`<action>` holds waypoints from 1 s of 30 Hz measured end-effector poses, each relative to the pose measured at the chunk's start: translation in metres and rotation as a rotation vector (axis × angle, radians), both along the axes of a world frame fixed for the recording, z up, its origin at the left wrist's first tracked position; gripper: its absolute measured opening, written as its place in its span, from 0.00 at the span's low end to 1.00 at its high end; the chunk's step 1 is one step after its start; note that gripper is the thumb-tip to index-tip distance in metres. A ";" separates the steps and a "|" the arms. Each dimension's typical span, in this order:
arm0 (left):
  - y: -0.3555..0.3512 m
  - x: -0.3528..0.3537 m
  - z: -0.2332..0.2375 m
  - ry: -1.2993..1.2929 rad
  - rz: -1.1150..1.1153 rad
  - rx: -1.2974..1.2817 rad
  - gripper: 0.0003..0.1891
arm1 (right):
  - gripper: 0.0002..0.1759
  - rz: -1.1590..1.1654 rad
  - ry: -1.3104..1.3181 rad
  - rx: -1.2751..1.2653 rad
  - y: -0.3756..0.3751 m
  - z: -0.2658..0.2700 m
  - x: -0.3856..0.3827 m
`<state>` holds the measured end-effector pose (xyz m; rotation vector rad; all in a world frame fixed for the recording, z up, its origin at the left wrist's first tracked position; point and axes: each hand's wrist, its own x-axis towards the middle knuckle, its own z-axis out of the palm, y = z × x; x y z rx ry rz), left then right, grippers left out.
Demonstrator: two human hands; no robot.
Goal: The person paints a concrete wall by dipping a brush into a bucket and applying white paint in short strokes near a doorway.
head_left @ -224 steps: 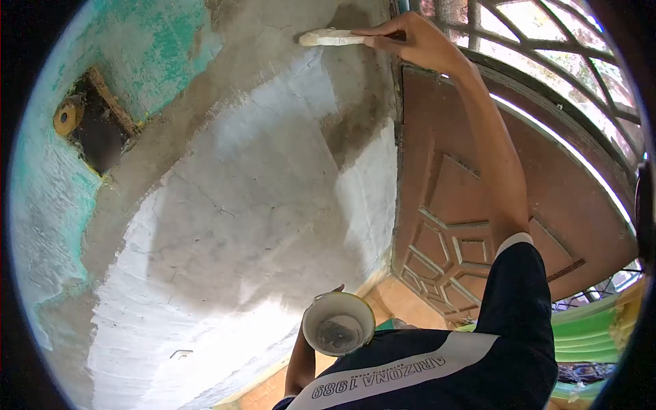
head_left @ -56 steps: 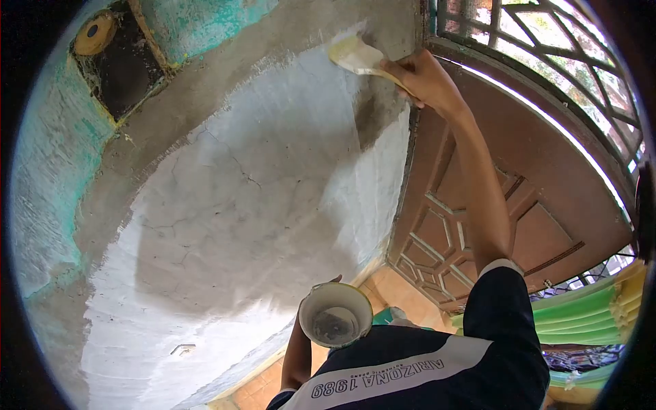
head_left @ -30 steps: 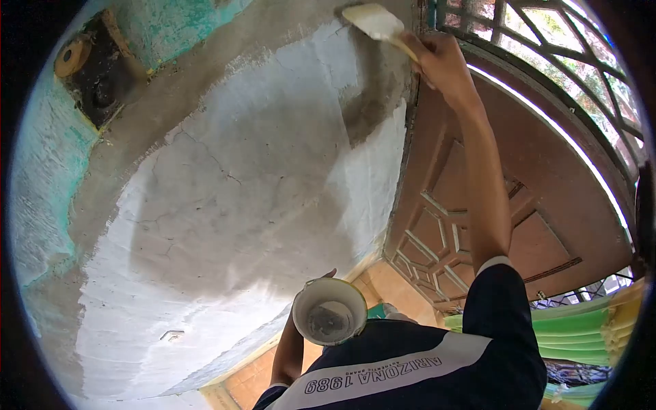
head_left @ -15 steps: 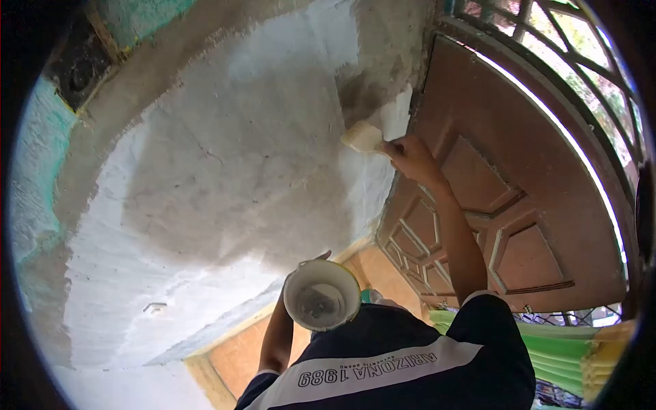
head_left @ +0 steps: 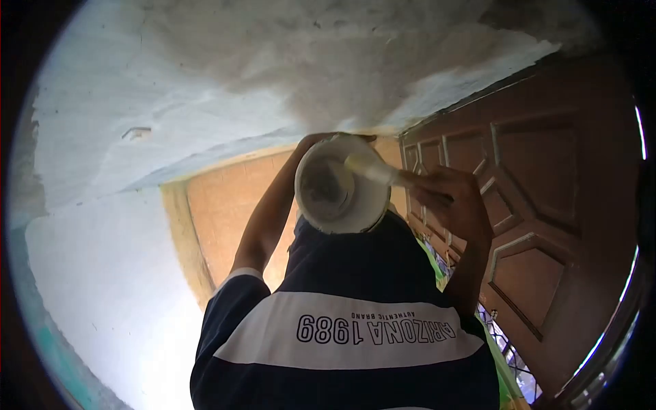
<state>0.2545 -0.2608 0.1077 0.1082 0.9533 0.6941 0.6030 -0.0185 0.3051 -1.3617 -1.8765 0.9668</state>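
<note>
A round white bucket [head_left: 378,205] is held up in front of my chest, its mouth facing the camera, with whitish matter at the bottom. My left hand [head_left: 316,142] grips it at the far rim, partly hidden behind it. From the right, my right hand [head_left: 454,198] is closed round the handle of a wide pale brush [head_left: 369,169]. The brush head lies over the bucket's opening, somewhat blurred; whether it touches the inside I cannot tell.
A wall [head_left: 225,68] with white and damp grey patches spans the top. To the right stands a brown panelled door [head_left: 536,164]. An orange surface [head_left: 232,198] with a yellow border and a white wall [head_left: 102,273] lie to the left.
My right hand has brought the brush from the wall beside the door down to the bucket. The view has tilted down, so bucket and left hand appear higher.
</note>
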 end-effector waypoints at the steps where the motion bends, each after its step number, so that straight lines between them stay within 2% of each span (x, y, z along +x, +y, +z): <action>1: -0.008 0.000 0.001 0.001 0.011 -0.016 0.28 | 0.18 0.113 -0.130 -0.012 0.000 -0.006 -0.010; 2: -0.013 0.000 0.004 0.007 0.017 -0.028 0.28 | 0.17 0.223 -0.254 -0.018 0.000 -0.009 -0.020; 3: -0.016 -0.002 0.005 0.009 0.023 -0.036 0.28 | 0.13 0.201 -0.279 -0.069 0.003 -0.002 -0.040; 4: -0.020 -0.005 0.006 0.013 0.025 -0.046 0.27 | 0.13 0.207 -0.276 -0.082 0.004 -0.009 -0.055; 6: -0.029 -0.014 0.013 0.027 0.025 -0.066 0.27 | 0.10 0.284 -0.448 -0.050 0.011 -0.025 -0.082; 7: -0.034 -0.020 0.017 0.036 0.021 -0.079 0.27 | 0.08 0.334 -0.556 -0.130 0.015 -0.027 -0.097; 8: -0.040 -0.025 0.022 0.043 0.015 -0.095 0.27 | 0.08 0.336 -0.548 -0.148 0.015 -0.027 -0.110; 10: -0.045 -0.036 0.028 0.051 0.000 -0.116 0.27 | 0.11 0.493 -0.669 -0.074 0.015 -0.029 -0.130; 13: -0.050 -0.043 0.034 0.058 -0.017 -0.140 0.27 | 0.10 0.599 -0.597 -0.029 0.008 -0.039 -0.148; 14: -0.051 -0.048 0.036 0.060 -0.024 -0.147 0.27 | 0.10 0.599 -0.594 -0.040 0.014 -0.037 -0.148; 16: -0.047 -0.058 0.037 0.060 -0.041 -0.155 0.27 | 0.11 0.594 -0.609 -0.287 0.035 -0.029 -0.142; 17: -0.045 -0.061 0.037 0.061 -0.048 -0.155 0.27 | 0.11 0.591 -0.609 -0.292 0.040 -0.029 -0.136; 19: -0.038 -0.064 0.036 0.064 -0.058 -0.152 0.27 | 0.10 0.414 -0.408 -0.291 0.048 -0.032 -0.123; 23: -0.026 -0.084 0.040 0.070 -0.116 -0.162 0.27 | 0.11 0.438 -0.385 -0.361 0.057 -0.038 -0.149; 25: -0.015 -0.095 0.042 0.076 -0.152 -0.161 0.27 | 0.11 0.473 -0.492 -0.371 0.051 -0.054 -0.165; 27: -0.001 -0.105 0.042 0.084 -0.181 -0.153 0.26 | 0.12 0.415 -0.526 -0.351 0.042 -0.060 -0.159; 30: 0.017 -0.122 0.043 0.098 -0.228 -0.142 0.26 | 0.13 0.336 -0.567 -0.343 0.044 -0.048 -0.152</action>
